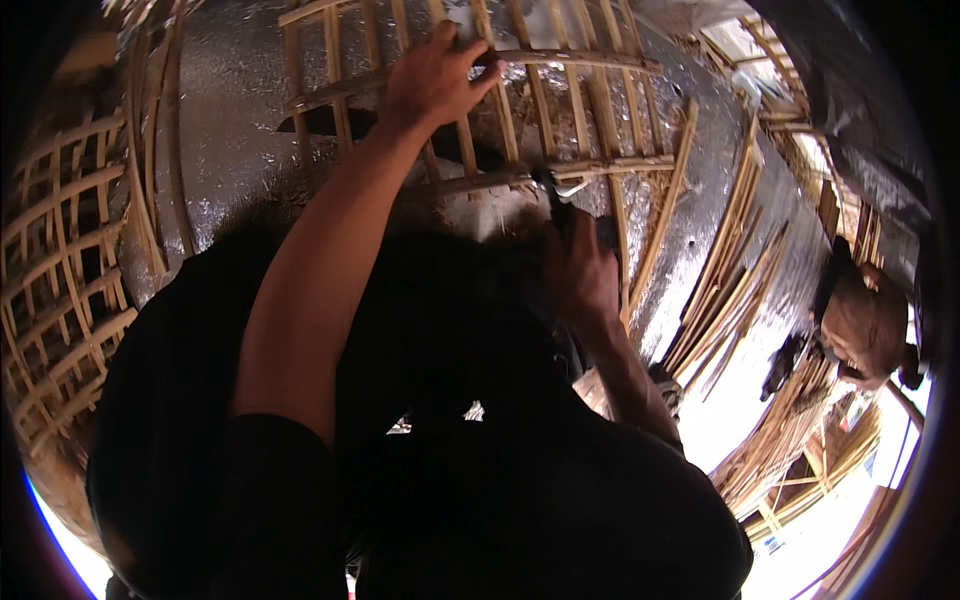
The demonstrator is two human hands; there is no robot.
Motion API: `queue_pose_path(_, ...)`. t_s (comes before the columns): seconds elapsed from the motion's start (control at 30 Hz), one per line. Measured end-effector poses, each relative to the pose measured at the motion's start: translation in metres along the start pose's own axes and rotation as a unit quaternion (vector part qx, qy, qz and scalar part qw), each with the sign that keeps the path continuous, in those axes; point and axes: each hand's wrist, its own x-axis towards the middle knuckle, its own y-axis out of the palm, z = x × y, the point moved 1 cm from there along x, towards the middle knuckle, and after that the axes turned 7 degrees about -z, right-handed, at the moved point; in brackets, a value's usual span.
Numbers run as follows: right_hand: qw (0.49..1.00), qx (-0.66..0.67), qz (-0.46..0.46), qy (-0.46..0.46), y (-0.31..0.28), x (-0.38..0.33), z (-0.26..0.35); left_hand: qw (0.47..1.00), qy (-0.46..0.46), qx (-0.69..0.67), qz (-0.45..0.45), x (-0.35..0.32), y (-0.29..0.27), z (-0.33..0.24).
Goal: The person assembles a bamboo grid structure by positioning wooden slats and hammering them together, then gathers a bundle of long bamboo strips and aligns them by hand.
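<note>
A lattice of thin wooden or bamboo slats (575, 110) lies in front of me, with long slats crossed by several rougher crosspieces. My left hand (435, 80) grips its middle crosspiece near a slat, fingers curled and thumb toward the right. In my right hand (585, 265) is a dark hammer-like tool (560, 205), whose exact kind is hard to make out. Its head meets the nearest crosspiece (620, 166), right of the lattice's middle. My fist hides most of the handle.
Another lattice panel (65, 250) stands at the left, with long loose strips (150, 140) beside it. Bundles of split strips (725, 285) lie on the shiny grey floor (225, 120) to the right. Another person (865, 320) is at the far right, by more strips.
</note>
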Motion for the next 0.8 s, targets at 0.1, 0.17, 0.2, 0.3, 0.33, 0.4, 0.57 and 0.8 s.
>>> queue_pose_path(0.1,0.945,0.178,-0.242,-0.132,0.001,-0.014,0.007,0.997,-0.010,-0.050,-0.054,0.004,0.017,0.009)
queue_pose_path(0.17,0.980,0.090,-0.149,-0.097,0.013,-0.009,-0.002,0.997,-0.036,-0.064,0.008,0.006,0.016,0.010)
queue_pose_path(0.2,0.979,-0.004,-0.113,-0.172,0.016,-0.001,-0.009,0.997,-0.037,-0.062,0.003,0.010,0.017,0.010)
queue_pose_path(0.3,0.979,0.059,-0.158,-0.118,0.012,-0.017,0.003,0.997,-0.025,-0.057,-0.035,0.006,0.017,0.005)
queue_pose_path(0.33,0.983,0.036,-0.127,-0.124,0.012,-0.016,-0.003,0.997,-0.025,-0.059,-0.032,0.003,0.017,0.004)
queue_pose_path(0.4,0.988,-0.003,-0.062,-0.140,0.016,-0.012,-0.011,0.998,-0.024,-0.051,-0.030,0.009,0.015,0.011)
queue_pose_path(0.57,0.988,0.027,-0.122,-0.088,0.025,-0.007,-0.010,0.999,-0.013,-0.032,-0.035,0.001,0.013,0.006)
queue_pose_path(0.8,0.901,-0.140,-0.293,-0.286,0.010,-0.028,-0.053,0.998,-0.027,-0.047,0.028,0.006,0.006,0.008)
